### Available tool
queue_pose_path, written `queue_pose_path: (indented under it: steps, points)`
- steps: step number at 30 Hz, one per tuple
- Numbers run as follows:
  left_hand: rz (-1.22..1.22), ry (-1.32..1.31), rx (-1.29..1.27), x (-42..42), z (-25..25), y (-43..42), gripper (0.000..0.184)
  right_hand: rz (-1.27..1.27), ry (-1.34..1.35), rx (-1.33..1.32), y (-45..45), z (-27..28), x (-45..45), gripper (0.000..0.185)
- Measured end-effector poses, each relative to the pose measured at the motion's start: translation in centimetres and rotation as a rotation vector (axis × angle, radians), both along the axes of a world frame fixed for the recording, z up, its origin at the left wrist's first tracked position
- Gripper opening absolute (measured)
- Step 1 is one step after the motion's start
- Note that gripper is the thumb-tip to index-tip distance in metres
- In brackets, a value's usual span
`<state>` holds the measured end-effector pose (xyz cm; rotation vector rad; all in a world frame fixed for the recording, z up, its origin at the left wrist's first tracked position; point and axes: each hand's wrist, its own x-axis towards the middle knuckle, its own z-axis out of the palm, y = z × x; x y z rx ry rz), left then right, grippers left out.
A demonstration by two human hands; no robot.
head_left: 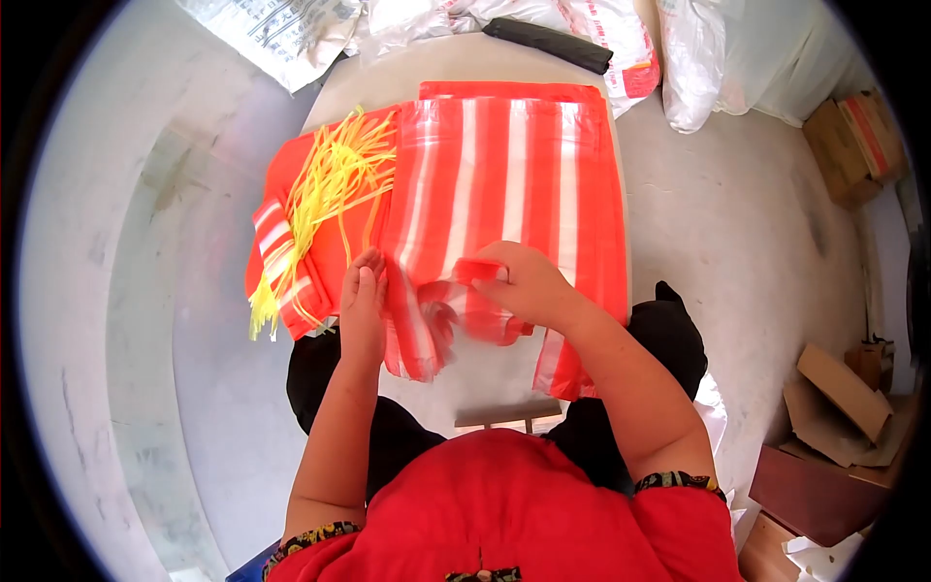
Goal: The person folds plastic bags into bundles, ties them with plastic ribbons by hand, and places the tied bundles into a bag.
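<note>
Red-and-white striped plastic sheets point(490, 175) lie in a flat stack on the small table. My right hand point(524, 286) is closed on the near edge of the striped plastic, which is bunched and blurred between my hands. Beside it, my left hand point(365, 296) is upright at the left edge of the sheets, fingers stretched and close together, touching the plastic. A bundle of yellow strips point(339, 170) rests on red plastic at the left, partly over a folded striped piece point(281, 257).
A black folded item point(548, 44) lies at the table's far edge, near white printed bags point(621, 44). Cardboard boxes stand at the right, one farther back point(844, 150) and an open one point(839, 407) nearer. My knees flank the table's near end.
</note>
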<state>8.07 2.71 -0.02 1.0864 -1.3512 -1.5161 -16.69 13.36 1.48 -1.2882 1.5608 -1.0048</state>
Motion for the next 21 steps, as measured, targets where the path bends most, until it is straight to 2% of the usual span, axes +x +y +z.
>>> queue_pose_path:
  steps: [6, 10, 21]
  points:
    - [-0.016, 0.063, 0.049, -0.8, 0.6, -1.2, 0.057, -0.018, -0.033, -0.029, -0.7, -2.4, -0.6, 0.044]
    - [0.029, 0.111, 0.072, -1.4, 0.8, -1.9, 0.057, -0.091, -0.155, 0.070, -0.5, -1.3, -0.4, 0.030]
    - [0.085, 0.129, 0.183, -1.4, 0.6, -2.4, 0.048, -0.122, -0.207, 0.053, -0.5, 0.0, -0.7, 0.036]
